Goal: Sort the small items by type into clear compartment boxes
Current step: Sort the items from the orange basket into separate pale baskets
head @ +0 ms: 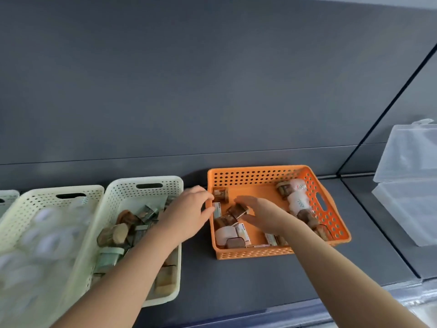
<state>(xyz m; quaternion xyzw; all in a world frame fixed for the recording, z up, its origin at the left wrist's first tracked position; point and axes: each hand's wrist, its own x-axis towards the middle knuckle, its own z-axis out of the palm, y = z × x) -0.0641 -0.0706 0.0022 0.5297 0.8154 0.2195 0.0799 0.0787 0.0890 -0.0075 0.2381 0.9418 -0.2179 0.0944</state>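
Left hand [189,215] at orange basket [260,172], right hand [264,215] round brown box [237,209]

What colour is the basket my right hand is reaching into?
The basket is orange, clearest in the head view.
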